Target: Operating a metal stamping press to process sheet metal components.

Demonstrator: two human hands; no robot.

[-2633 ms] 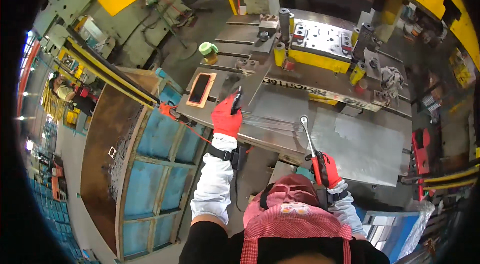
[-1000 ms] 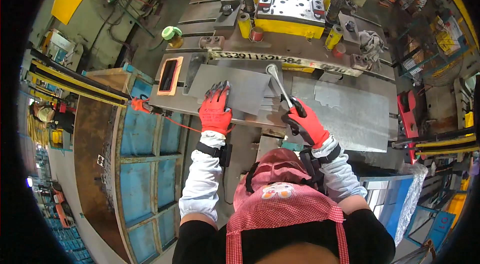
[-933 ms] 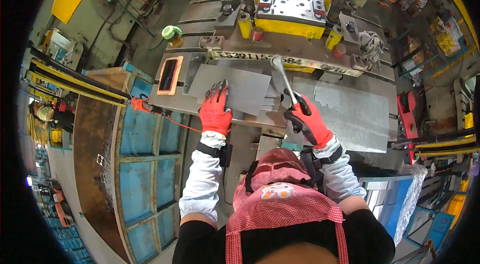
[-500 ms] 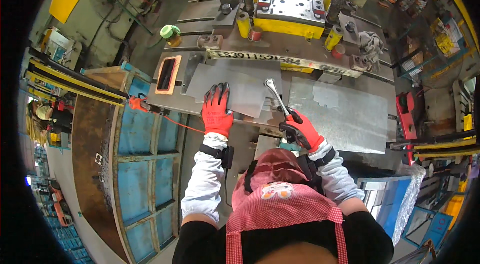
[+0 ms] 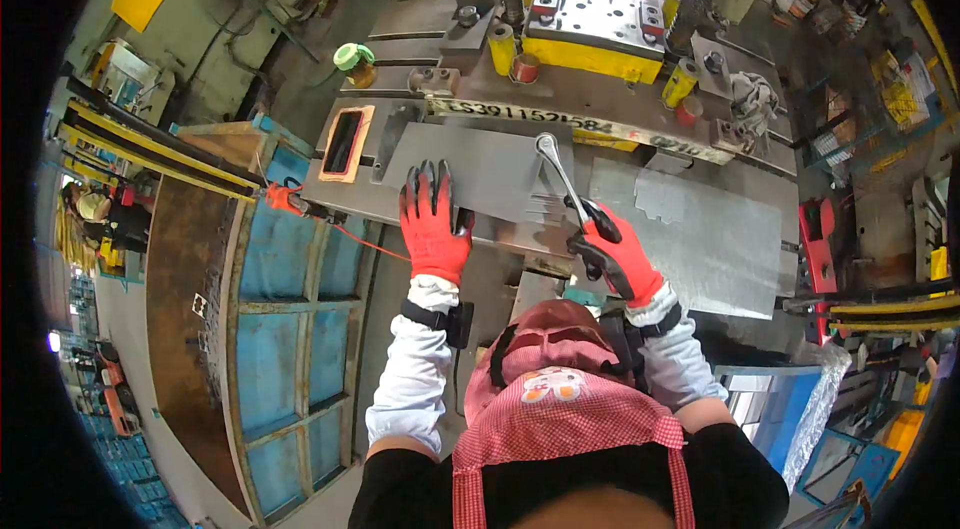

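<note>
My left hand [image 5: 436, 229], in a red glove with black fingertips, lies flat with fingers stretched over the near left part of a thin grey metal sheet [image 5: 470, 164]. My right hand [image 5: 612, 251], gloved alike, is closed around the handle of a steel ring-head wrench [image 5: 565, 177]. The wrench points away from me, its ring head above the sheet's right end; I cannot tell whether it touches. Several thin strips or sheet edges show beside the wrench. Right of it lies a larger pale metal sheet [image 5: 715, 239] with a smaller cut piece [image 5: 670, 197] on it.
Beyond the sheets stands a die [image 5: 590, 24] with a yellow base, dark posts and yellow cylinders. A framed dark pad [image 5: 345, 144] and a green-lidded jar [image 5: 354, 64] are at the left. Blue panelled framework [image 5: 300, 314] stands lower left; a grey rag [image 5: 752, 101] lies far right.
The wrench head has moved away from me over the sheet, with my right hand still around the handle. My left hand has shifted slightly left on the sheet, and the view has tilted a little.
</note>
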